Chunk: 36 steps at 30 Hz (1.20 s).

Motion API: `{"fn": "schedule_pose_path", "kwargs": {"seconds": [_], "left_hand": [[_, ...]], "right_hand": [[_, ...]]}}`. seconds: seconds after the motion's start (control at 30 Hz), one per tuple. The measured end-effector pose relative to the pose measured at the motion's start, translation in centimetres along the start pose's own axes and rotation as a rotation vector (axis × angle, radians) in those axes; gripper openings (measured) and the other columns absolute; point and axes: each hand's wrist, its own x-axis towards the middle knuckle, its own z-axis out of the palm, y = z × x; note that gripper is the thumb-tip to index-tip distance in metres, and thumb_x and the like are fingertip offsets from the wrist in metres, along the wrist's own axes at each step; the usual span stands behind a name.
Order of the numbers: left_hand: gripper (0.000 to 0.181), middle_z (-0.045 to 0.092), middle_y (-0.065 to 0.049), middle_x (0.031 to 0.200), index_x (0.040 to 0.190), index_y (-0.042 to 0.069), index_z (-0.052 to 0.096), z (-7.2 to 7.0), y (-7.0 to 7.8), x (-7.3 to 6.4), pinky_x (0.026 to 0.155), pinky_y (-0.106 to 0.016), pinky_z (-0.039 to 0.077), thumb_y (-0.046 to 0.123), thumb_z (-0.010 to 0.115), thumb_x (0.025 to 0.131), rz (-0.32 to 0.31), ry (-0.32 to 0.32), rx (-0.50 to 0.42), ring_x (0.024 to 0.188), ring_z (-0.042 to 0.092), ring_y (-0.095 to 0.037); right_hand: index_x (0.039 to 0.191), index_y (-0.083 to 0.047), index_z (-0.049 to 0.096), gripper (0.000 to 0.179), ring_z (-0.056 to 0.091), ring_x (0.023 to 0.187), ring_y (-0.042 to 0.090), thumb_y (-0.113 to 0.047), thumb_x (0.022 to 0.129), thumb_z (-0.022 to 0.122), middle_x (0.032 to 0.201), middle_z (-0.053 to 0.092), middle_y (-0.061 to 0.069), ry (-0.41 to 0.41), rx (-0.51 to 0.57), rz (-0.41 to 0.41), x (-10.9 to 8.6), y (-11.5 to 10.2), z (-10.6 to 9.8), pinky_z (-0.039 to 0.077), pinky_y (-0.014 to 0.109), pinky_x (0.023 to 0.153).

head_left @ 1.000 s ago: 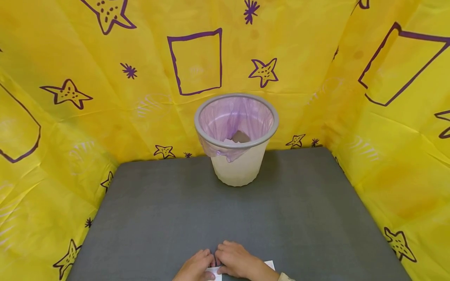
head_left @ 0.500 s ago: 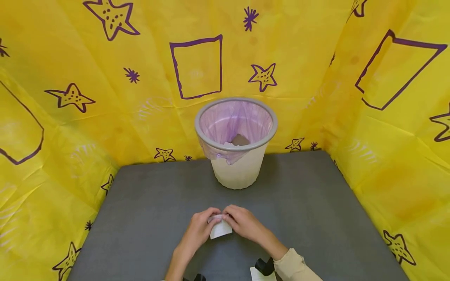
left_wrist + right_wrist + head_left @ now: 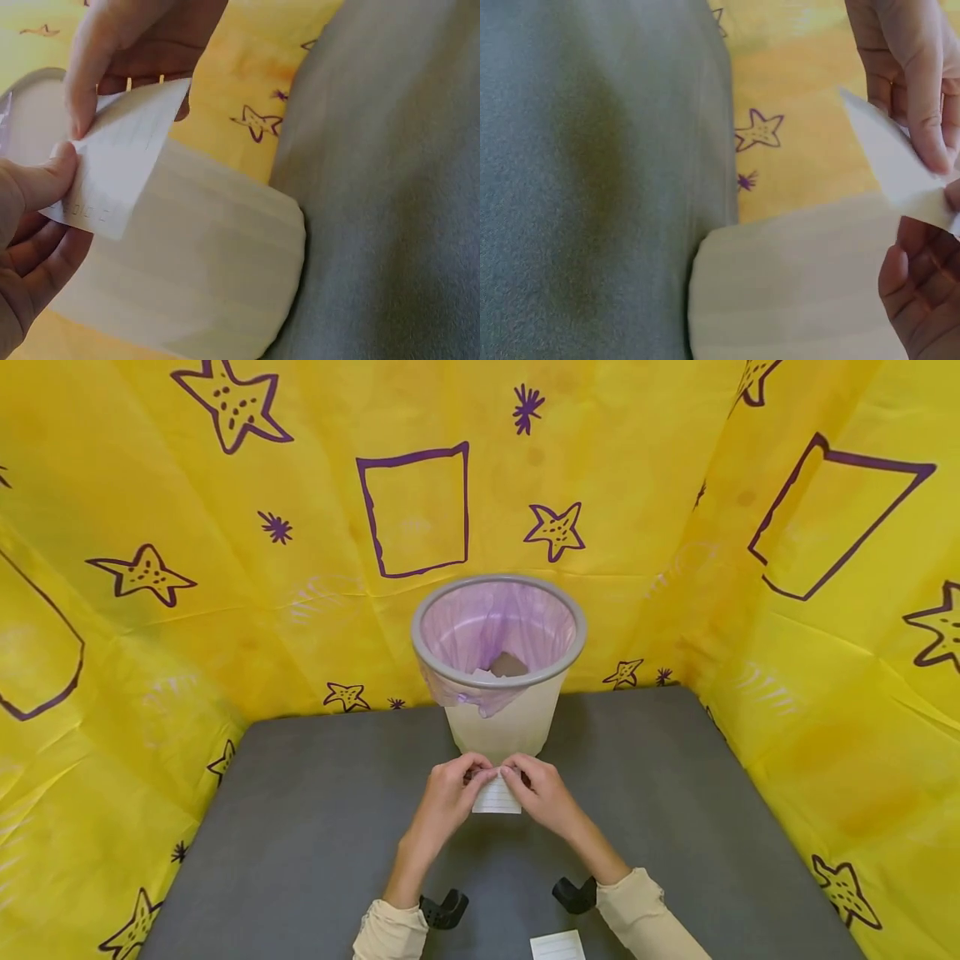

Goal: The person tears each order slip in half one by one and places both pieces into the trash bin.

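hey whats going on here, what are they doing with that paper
A person pinches a small lined sheet with both hands, the left hand and the right hand close together at its far edge. The sheet is held in front of a pale bin with a purple liner, not inside it. A brown piece shows within the bin. Another sheet lies on the grey table, nearer the person.
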Motion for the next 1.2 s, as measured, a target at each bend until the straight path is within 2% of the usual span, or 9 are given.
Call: {"fn": "schedule_pose_path", "kwargs": {"seconds": [0.13, 0.3, 0.43, 0.57, 0.7, 0.8, 0.9, 1.1, 1.2], "left_hand": [[0.006, 0.066, 0.0, 0.076, 0.082, 0.01, 0.069, 0.3, 0.0, 0.4, 0.06, -0.016, 0.046, 0.014, 0.074, 0.084, 0.023, 0.066, 0.002, 0.066, 0.054, -0.006], [0.008, 0.063, -0.001, 0.074, 0.081, 0.009, 0.07, 0.8, 0.0, 0.6, 0.06, -0.016, 0.045, 0.013, 0.076, 0.081, 0.065, 0.138, -0.012, 0.065, 0.054, -0.007], [0.007, 0.064, -0.001, 0.076, 0.081, 0.009, 0.069, 1.1, 0.2, 0.5, 0.062, -0.016, 0.047, 0.012, 0.075, 0.082, 0.086, 0.187, -0.004, 0.068, 0.057, -0.009], [0.006, 0.065, -0.002, 0.079, 0.08, 0.008, 0.069, 1.6, 0.3, 0.2, 0.066, -0.016, 0.049, 0.008, 0.074, 0.083, 0.118, 0.264, 0.01, 0.07, 0.061, -0.011], [0.007, 0.065, -0.004, 0.079, 0.079, 0.007, 0.069, 1.8, 0.5, 0.3, 0.069, -0.019, 0.052, 0.005, 0.076, 0.08, 0.168, 0.367, 0.013, 0.072, 0.064, -0.015], [0.007, 0.065, -0.004, 0.079, 0.08, 0.007, 0.069, 1.8, 0.6, 0.6, 0.069, -0.019, 0.053, 0.005, 0.076, 0.08, 0.18, 0.4, -0.004, 0.072, 0.064, -0.016], [0.006, 0.065, -0.005, 0.078, 0.081, 0.006, 0.07, 1.7, 0.7, 0.8, 0.069, -0.016, 0.051, 0.005, 0.076, 0.08, 0.163, 0.396, -0.036, 0.071, 0.064, -0.015], [0.004, 0.069, -0.007, 0.08, 0.086, 0.004, 0.072, 1.6, 0.7, 0.9, 0.069, -0.012, 0.05, 0.003, 0.074, 0.082, 0.129, 0.381, -0.101, 0.07, 0.064, -0.017], [0.005, 0.07, -0.008, 0.081, 0.088, 0.004, 0.073, 1.6, 0.6, 0.8, 0.068, -0.011, 0.049, 0.003, 0.073, 0.083, 0.091, 0.386, -0.125, 0.069, 0.065, -0.017]], "right_hand": [[0.089, -0.008, 0.067, 0.011, 0.045, 0.062, -0.001, -0.007, 0.095, 0.057, 0.076, 0.063, 0.003, 0.014, 0.048, 0.075, 0.5, -0.4, -0.5, 0.04, 0.017, 0.056], [0.091, 0.0, 0.066, 0.014, 0.045, 0.063, 0.0, -0.002, 0.096, 0.054, 0.078, 0.064, 0.014, -0.027, 0.136, 0.166, 1.1, -1.2, -1.2, 0.04, 0.017, 0.058], [0.097, 0.001, 0.066, 0.018, 0.051, 0.068, 0.002, -0.003, 0.099, 0.049, 0.088, 0.065, 0.02, -0.09, 0.287, 0.242, 1.0, 0.1, -0.9, 0.045, 0.02, 0.061], [0.101, 0.006, 0.063, 0.02, 0.054, 0.065, 0.003, -0.005, 0.101, 0.047, 0.085, 0.064, 0.015, -0.129, 0.452, 0.312, 1.1, 0.1, -1.0, 0.047, 0.022, 0.057], [0.104, 0.009, 0.06, 0.023, 0.051, 0.057, 0.003, -0.01, 0.101, 0.047, 0.073, 0.059, 0.0, -0.097, 0.538, 0.418, 1.2, 0.1, -1.0, 0.042, 0.02, 0.051], [0.106, 0.01, 0.06, 0.024, 0.051, 0.056, 0.003, -0.01, 0.101, 0.048, 0.07, 0.057, -0.002, -0.061, 0.528, 0.443, 1.3, 0.2, -1.0, 0.041, 0.019, 0.052], [0.106, 0.008, 0.062, 0.022, 0.054, 0.059, 0.005, -0.01, 0.101, 0.05, 0.073, 0.06, 0.003, -0.047, 0.489, 0.423, 1.4, 0.3, -1.1, 0.043, 0.02, 0.054], [0.102, 0.0, 0.065, 0.018, 0.051, 0.061, 0.003, -0.013, 0.099, 0.054, 0.075, 0.06, 0.009, -0.016, 0.346, 0.389, 1.5, 0.2, -1.2, 0.043, 0.019, 0.057], [0.1, 0.002, 0.065, 0.016, 0.049, 0.061, 0.002, -0.01, 0.098, 0.055, 0.075, 0.062, 0.012, 0.03, 0.274, 0.387, 1.6, 0.2, -1.0, 0.042, 0.018, 0.057]]}}
